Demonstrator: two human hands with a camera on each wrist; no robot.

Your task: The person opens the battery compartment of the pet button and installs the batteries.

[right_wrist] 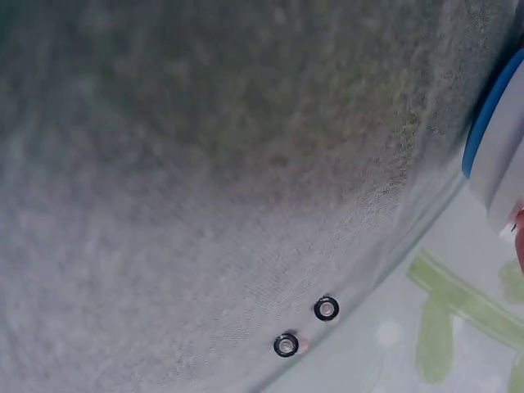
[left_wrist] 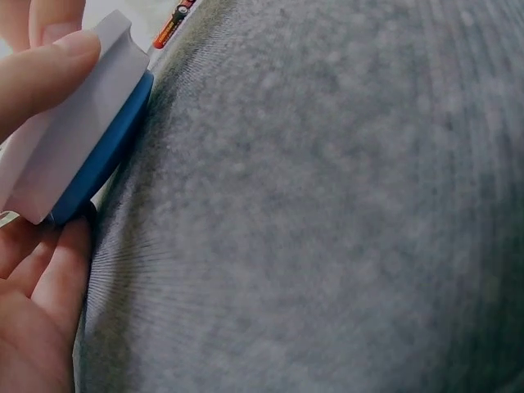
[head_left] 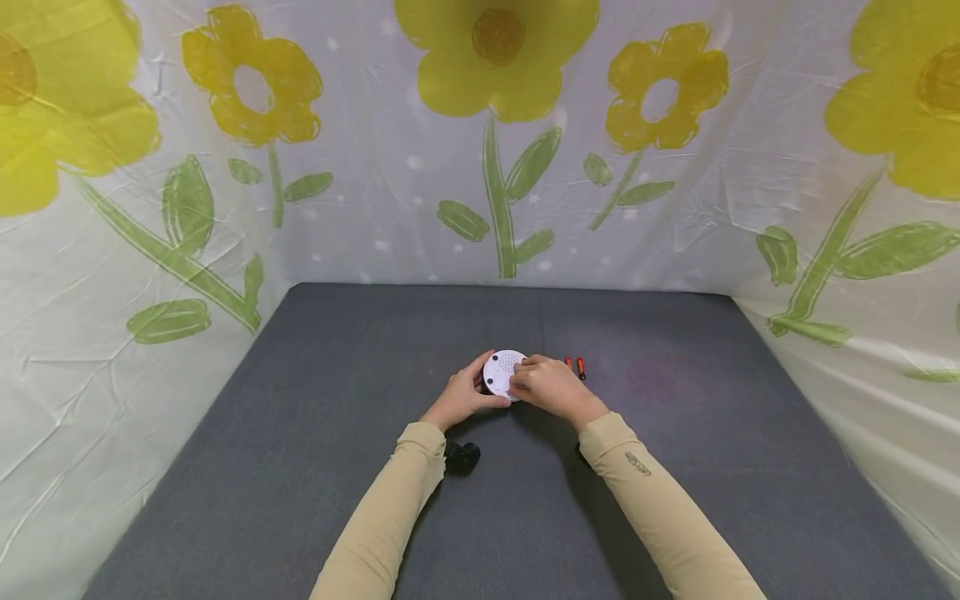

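A round white device (head_left: pixel 501 364) with a dotted pattern of holes and small dark feet faces up in the head view. Its other side has a blue rim (left_wrist: pixel 106 155). My left hand (head_left: pixel 457 398) grips it at the left edge, thumb at the near side and fingers round the far side. My right hand (head_left: pixel 551 385) has its bent fingers at the right part of the white face; whether they pinch a part of it is hidden. Beyond that hand lie two red-and-black batteries (head_left: pixel 581 367), one partly covered by the hand.
A black object with rounded ends (head_left: pixel 462 457) lies beside the left sleeve, which partly hides it. Another dark thing (head_left: pixel 580 452) peeks out by the right sleeve. The dark grey tabletop (head_left: pixel 360 350) meets a flower-printed cloth (head_left: pixel 360 208) at the back and sides.
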